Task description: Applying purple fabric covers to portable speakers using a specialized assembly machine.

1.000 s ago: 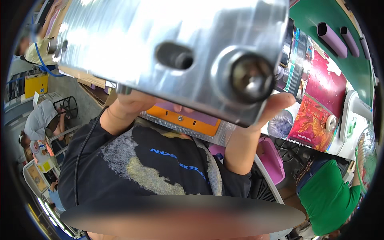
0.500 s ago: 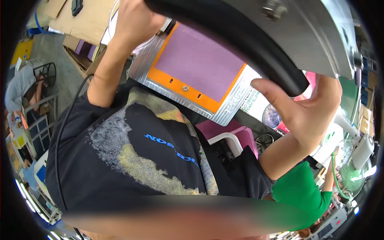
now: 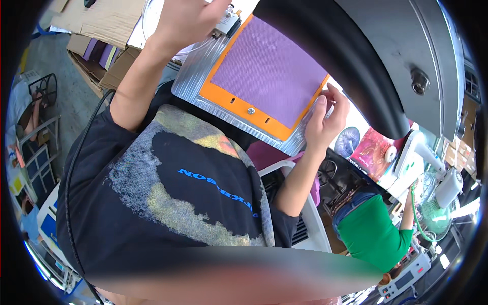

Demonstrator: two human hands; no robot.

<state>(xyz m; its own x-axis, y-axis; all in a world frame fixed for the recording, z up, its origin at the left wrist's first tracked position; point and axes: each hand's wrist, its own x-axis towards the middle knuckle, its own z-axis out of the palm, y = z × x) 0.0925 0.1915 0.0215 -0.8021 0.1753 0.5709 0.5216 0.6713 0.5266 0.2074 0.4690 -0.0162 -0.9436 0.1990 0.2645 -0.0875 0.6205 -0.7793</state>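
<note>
A purple textured sheet (image 3: pixel 269 68) lies within an orange frame (image 3: pixel 216 94) on a silvery metal plate (image 3: pixel 195 76) in front of me. My right hand (image 3: pixel 328 117) is at the right edge of the frame, its fingers loosely curled and the thumb apart from them. My left hand (image 3: pixel 188 20) is over the far left corner of the plate, near a small metal fitting (image 3: pixel 227 24); its fingers are partly cut off by the upper edge. A thick black curved bar (image 3: pixel 351 71) on a grey metal machine part (image 3: pixel 401 40) arches above the plate's far right side.
Left of the plate stands an open cardboard box (image 3: pixel 101 61) with purple pieces. A red printed sheet (image 3: pixel 376 152) and a white fan (image 3: pixel 447 190) are at the right. A person in a green top (image 3: pixel 373 234) works there. A black cable (image 3: pixel 76 168) runs down my left side.
My right hand has left the end of the black bar and come down to the frame's right edge. My left hand is now apart from the bar. The bar appears farther right.
</note>
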